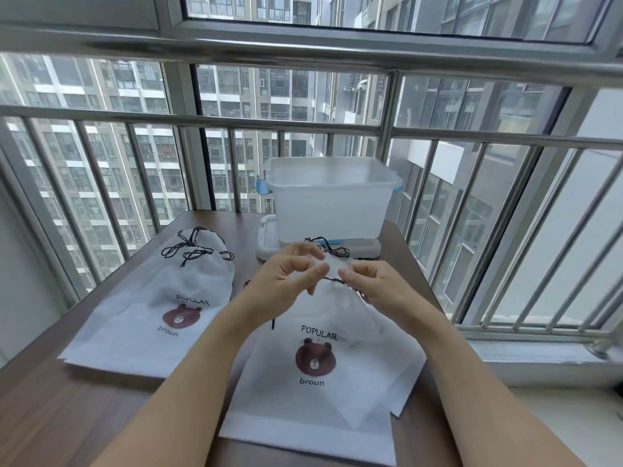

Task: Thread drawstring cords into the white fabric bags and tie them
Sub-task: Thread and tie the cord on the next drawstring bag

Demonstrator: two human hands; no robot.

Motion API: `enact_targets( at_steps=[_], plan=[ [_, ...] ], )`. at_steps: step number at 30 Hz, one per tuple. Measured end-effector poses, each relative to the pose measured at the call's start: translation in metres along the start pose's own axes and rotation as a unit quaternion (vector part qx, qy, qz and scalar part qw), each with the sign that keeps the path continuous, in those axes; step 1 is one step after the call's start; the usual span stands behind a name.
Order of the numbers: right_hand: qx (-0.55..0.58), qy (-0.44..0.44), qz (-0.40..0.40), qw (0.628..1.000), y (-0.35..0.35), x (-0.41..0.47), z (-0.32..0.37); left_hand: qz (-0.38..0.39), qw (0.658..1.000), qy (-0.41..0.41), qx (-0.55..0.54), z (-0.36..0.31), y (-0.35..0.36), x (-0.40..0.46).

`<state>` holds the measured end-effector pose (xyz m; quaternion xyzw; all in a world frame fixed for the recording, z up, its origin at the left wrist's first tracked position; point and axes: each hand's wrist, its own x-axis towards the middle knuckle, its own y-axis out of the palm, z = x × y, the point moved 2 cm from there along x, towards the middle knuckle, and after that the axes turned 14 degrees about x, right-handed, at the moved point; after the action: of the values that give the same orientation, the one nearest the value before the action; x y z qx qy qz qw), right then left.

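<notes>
Both hands raised over the gathered mouth of the near bag (323,392), a white fabric bag printed with a brown bear, lying flat on the brown desk (43,416) straight in front. Left hand (286,281) on the left of the bag's neck, thumb and forefinger brought together on the dark cord (332,280), other fingers curled loosely above; whether the pinch fully closes on the cord, hard to tell through the blur. Right hand (377,284) just beside it on the right, fingers curled, grip closed on the same cord where it runs out of the bag's hem. Short stretch of cord pulled straight between the two hands. More cord loops visible beyond the fingers at the bag's top edge, and one loose end hanging down the left side of the neck.

Second bag (148,318) to the left, same bear print, mouth drawn closed, dark cord tied in bows on top, resting on further flat white bags stacked beneath. Clear plastic box (333,200) with blue clips at the far edge of the desk, standing on its white lid (269,246). Metal railing (202,121) and window behind, tower blocks outside.
</notes>
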<state>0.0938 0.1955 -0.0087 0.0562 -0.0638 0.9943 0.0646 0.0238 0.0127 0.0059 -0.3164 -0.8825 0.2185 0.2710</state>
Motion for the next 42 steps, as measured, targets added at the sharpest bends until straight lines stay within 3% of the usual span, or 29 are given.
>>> enact_targets(
  at_steps=[4, 10, 17, 24, 27, 34, 37, 40, 42],
  plan=[
    [-0.166, -0.082, -0.061, 0.981, -0.003, 0.002, -0.001, 0.034, 0.996, 0.032, -0.071, -0.005, 0.005, -0.005],
    [-0.179, -0.124, -0.054, 0.974, 0.002, 0.000, 0.002, 0.002, 0.998, -0.006, -0.068, 0.004, 0.008, 0.002],
    [-0.120, -0.081, -0.041, 0.989, 0.007, -0.001, 0.006, -0.027, 0.991, -0.072, -0.106, 0.008, 0.010, 0.003],
    [-0.014, -0.124, -0.051, 0.991, 0.010, -0.007, 0.015, -0.009, 0.988, -0.084, -0.128, 0.006, 0.019, 0.003],
    [-0.028, -0.140, -0.031, 0.989, 0.013, -0.009, 0.018, -0.002, 0.988, -0.077, -0.132, 0.005, 0.017, 0.002],
    [-0.057, -0.152, -0.095, 0.982, 0.013, -0.005, 0.010, 0.040, 0.993, -0.073, -0.088, 0.001, 0.020, -0.002],
    [0.014, -0.120, -0.108, 0.987, 0.015, -0.005, 0.012, 0.055, 0.989, -0.087, -0.106, -0.001, 0.021, -0.002],
    [0.174, -0.037, -0.111, 0.978, 0.022, -0.006, 0.011, 0.047, 0.985, -0.097, -0.133, 0.002, 0.022, -0.001],
    [0.200, 0.015, -0.101, 0.975, 0.025, -0.005, 0.008, 0.037, 0.984, -0.103, -0.144, 0.004, 0.023, 0.001]
  ],
)
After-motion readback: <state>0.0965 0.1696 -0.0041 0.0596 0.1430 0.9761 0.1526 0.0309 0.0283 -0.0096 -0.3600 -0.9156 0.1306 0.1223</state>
